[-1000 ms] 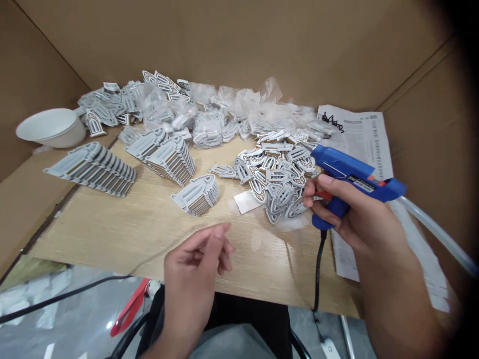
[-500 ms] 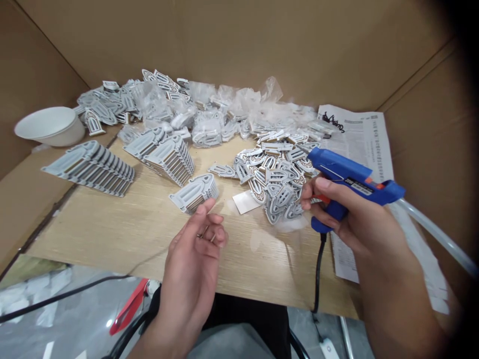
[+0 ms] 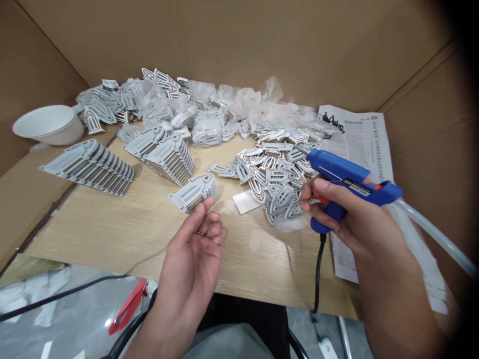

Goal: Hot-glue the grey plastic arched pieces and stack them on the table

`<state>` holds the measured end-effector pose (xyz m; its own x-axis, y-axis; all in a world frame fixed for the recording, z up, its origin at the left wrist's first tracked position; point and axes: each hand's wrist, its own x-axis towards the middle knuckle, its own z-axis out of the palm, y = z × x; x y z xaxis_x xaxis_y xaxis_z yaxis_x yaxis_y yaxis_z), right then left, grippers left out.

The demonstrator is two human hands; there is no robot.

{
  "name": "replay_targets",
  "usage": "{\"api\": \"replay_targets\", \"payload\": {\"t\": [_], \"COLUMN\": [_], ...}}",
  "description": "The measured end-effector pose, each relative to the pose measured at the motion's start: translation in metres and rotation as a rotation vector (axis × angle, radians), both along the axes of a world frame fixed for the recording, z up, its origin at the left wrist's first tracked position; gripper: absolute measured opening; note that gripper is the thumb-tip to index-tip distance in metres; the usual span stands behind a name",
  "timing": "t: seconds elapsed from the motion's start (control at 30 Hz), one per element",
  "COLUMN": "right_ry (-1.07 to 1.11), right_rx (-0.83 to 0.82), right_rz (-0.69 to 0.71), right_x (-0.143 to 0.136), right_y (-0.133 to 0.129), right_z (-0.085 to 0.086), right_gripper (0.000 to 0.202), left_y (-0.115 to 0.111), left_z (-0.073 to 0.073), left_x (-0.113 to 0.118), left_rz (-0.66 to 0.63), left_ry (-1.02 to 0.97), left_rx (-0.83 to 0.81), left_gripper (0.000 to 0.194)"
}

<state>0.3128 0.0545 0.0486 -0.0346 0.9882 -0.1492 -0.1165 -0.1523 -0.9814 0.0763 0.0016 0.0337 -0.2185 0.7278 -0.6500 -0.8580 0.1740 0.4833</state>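
In my right hand [image 3: 348, 209] is a blue glue gun [image 3: 337, 167], fingers wrapped round its handle and its nozzle pointing left over a heap of loose pieces. A clear glue stick [image 3: 434, 234] sticks out of its back end. My left hand [image 3: 198, 239] is palm up with its fingers loosely curled, a ring on one of them, and nothing clearly held. Its fingertips are just in front of a short stack of grey-white arched window-shaped pieces [image 3: 192, 192]. The heap of similar white and brown pieces [image 3: 277, 174] lies between the hands, farther back.
Two larger stacks [image 3: 90, 167] [image 3: 168, 154] stand to the left, near a white bowl [image 3: 48, 124]. Plastic-bagged pieces [image 3: 209, 122] line the cardboard wall [image 3: 243, 45]. A white card [image 3: 246, 202] lies by the heap. Newspaper [image 3: 359, 144] covers the right side; a black cord [image 3: 318, 274] hangs over the table edge.
My left hand has turned slightly and its fingers have shifted a little. The glue gun stays almost in place in my right hand. The stacks and heap look unchanged.
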Motion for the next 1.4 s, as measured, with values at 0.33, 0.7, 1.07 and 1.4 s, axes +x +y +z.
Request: {"api": "replay_targets", "payload": {"t": [0.33, 0.7, 1.07, 1.4], "right_ry": [-0.01, -0.023, -0.019, -0.019], "right_rx": [-0.007, -0.009, -0.01, -0.006], "right_rz": [-0.004, 0.018, 0.027, 0.023], "right_x": [-0.001, 0.0, 0.001, 0.002], "right_y": [0.001, 0.002, 0.003, 0.003], "right_z": [0.0, -0.002, -0.003, -0.006], "right_gripper": [0.024, 0.024, 0.024, 0.026], "left_y": [0.002, 0.005, 0.002, -0.03], "left_z": [0.002, 0.002, 0.002, -0.013], "left_x": [-0.002, -0.004, -0.004, 0.005], "left_rz": [0.007, 0.018, -0.005, -0.197], "left_ry": [-0.023, -0.073, -0.102, 0.096], "left_rx": [0.003, -0.02, 0.013, 0.168], "left_gripper": [0.013, 0.018, 0.019, 0.012]}}
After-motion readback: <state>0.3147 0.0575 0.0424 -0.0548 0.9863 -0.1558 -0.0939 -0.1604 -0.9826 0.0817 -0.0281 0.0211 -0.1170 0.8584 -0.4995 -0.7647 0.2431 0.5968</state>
